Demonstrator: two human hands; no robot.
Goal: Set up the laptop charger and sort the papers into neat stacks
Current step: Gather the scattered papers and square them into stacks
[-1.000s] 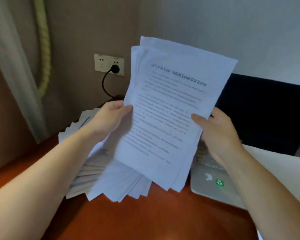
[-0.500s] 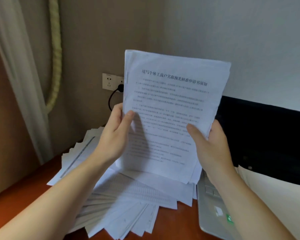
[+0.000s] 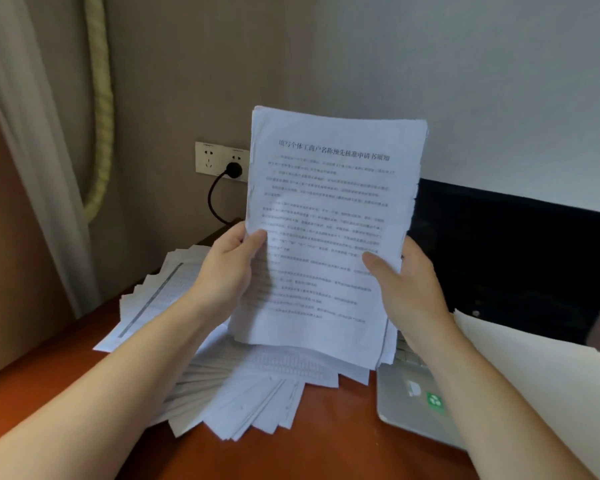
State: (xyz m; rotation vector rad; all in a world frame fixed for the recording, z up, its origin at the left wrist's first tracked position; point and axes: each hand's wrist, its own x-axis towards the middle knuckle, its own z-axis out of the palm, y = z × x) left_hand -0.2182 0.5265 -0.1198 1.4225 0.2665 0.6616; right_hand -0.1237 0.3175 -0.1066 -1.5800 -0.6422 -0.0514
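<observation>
Straightened since a second ago: held sheaf (image 3: 326, 237), then tilted toward upper right with sheets splayed, now close to upright, edges nearly flush.

Desk (image 3: 309, 455): one, reddish-brown wood, across the lower frame; bare wood open at lower centre and lower left, in front of the paper pile.

Curtain (image 3: 25, 150): one, pale, down the left edge; rope tie-back (image 3: 103, 98), one, hanging beside it.

Laptop (image 3: 409, 407): one, open, right of centre; dark screen (image 3: 516, 258) facing the viewer, silver base partly hidden by the right forearm, left corner just beside the pile.

Cream sheet (image 3: 551, 393): one, lower right, in front of the screen.

Fanned pile (image 3: 250, 386): one, loose papers on the desk at centre-left, corners splayed toward the lower edge; sheet count not readable.

Held sheaf: one, frame centre, in the air above the pile, long axis vertical, heading at top, printed face toward the viewer; right edge ragged.

Left hand (image 3: 222, 271): thumb on the front at the left edge, fingers curled behind, gripping.

Right hand (image 3: 406, 285): thumb on the face at the right edge, fingers behind, gripping.

Wall socket (image 3: 212, 161): one double plate, left of the sheaf; black plug (image 3: 234, 169), one, in the right outlet; cable (image 3: 212, 202), one, curving down toward the desk's back edge.
</observation>
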